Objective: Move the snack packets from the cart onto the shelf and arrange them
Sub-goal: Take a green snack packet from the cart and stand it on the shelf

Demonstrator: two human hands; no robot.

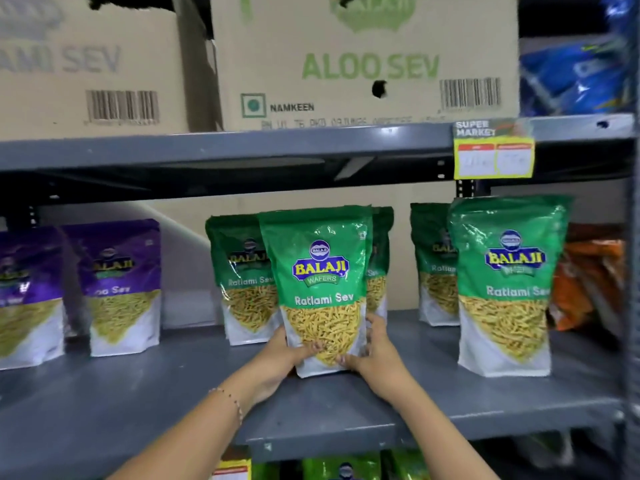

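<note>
Green Ratlami Sev packet (320,289) stands upright on the grey shelf (138,393), its base gripped by the left hand (282,351) and right hand (375,348), fingers closed around both lower edges. Released off-balance, it could tip forward or knock the packets behind (242,278).

Ctr packet (317,289): green top, white base, yellow sev, blue/yellow logo. Same green packet at 3 o'clock (505,285). Purple packets at 9 o'clock (121,285). Orange packs far 3 o'clock (588,275). Shelf (138,403) grey. Brown carton w/ green print at 12 o'clock (363,60).
</note>
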